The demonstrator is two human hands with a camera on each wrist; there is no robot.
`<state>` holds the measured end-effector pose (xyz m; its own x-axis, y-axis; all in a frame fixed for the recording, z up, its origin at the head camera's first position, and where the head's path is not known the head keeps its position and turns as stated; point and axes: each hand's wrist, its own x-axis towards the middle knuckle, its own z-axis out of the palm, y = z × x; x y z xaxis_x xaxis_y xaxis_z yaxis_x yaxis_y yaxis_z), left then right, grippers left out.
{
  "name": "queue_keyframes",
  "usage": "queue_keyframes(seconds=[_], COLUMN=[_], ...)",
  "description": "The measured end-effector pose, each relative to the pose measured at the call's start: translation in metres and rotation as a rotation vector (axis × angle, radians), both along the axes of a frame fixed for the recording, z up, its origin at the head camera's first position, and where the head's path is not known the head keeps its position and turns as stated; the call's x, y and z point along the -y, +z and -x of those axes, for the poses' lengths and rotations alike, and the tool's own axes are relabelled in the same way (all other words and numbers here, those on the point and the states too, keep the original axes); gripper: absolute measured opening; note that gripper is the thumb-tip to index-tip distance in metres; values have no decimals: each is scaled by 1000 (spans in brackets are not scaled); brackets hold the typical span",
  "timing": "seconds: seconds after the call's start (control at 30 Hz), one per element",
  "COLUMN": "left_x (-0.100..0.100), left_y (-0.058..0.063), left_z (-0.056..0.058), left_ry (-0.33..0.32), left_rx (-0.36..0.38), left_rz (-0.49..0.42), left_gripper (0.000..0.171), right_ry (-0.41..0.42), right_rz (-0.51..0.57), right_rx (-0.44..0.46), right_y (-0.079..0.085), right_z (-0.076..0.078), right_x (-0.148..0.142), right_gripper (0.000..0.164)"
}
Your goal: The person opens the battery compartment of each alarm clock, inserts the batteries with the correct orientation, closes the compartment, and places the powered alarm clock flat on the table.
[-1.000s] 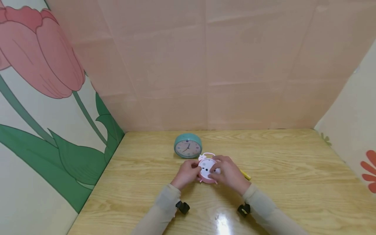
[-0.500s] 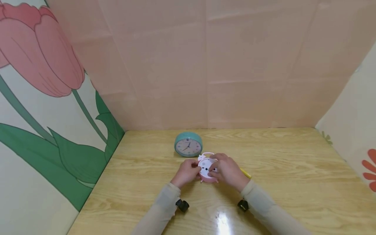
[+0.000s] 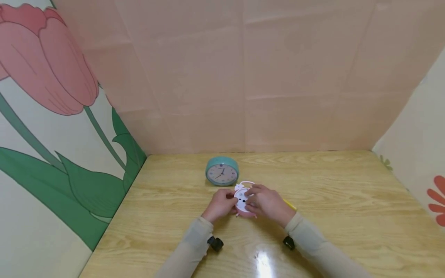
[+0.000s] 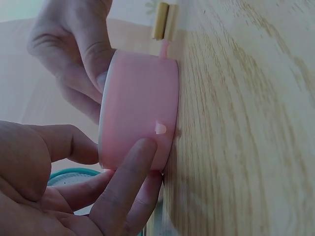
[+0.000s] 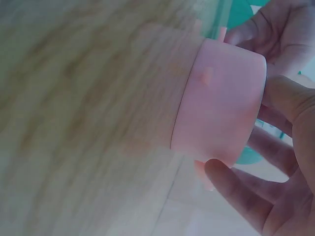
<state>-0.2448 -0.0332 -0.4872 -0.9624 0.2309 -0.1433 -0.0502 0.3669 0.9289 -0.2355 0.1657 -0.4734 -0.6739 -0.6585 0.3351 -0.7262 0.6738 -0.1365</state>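
Note:
A pink twin-bell alarm clock (image 3: 240, 204) lies flat on the table, its white side with small dark knobs facing up. Its handle and one bell show at the far end. My left hand (image 3: 219, 205) grips the clock's left rim, fingers along its pink side (image 4: 140, 98) in the left wrist view. From the right, my right hand (image 3: 269, 202) curls over the white side, thumb and fingers at a dark knob; whether they turn it cannot be made out. Part of the clock is hidden under this hand. In the right wrist view one right finger (image 5: 231, 189) touches the pink rim.
A round teal clock (image 3: 222, 171) stands just behind the pink one, its dial toward me. Beyond my right hand, a thin yellow stick-like thing (image 3: 290, 204) lies on the wooden table (image 3: 167, 193). A pinkish wall covering (image 3: 194, 77) rises at the table's back edge.
The right hand's fingers have shifted slightly left over the white side, covering more of its right part. The left hand and the pink alarm clock stay nearly in place.

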Motion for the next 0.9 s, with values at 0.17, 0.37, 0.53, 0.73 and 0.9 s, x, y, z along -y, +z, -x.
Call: queue_keyframes(seconds=[0.17,0.37,0.53,0.73,0.9], left_x=[1,2,1,1,0], left_y=[0,0,0,-1,-1], left_z=[0,-1,-1,0,0], left_ry=[-5,-7,-5,-5,-6], left_rx=[-7,4,4,4,7], left_rz=[-14,-14,-11,-23,-38], left_gripper=[17,17,18,19,19], right_ry=[52,69,55,71,95], right_rz=[3,3,15,34,-10], right_rx=[-50,-61,-56,-84,-111], right_y=[-2,-3,-4,-4,-1], right_z=[3,3,1,1,1], right_x=[0,0,0,1,1], right_gripper=[9,7,8,3,3])
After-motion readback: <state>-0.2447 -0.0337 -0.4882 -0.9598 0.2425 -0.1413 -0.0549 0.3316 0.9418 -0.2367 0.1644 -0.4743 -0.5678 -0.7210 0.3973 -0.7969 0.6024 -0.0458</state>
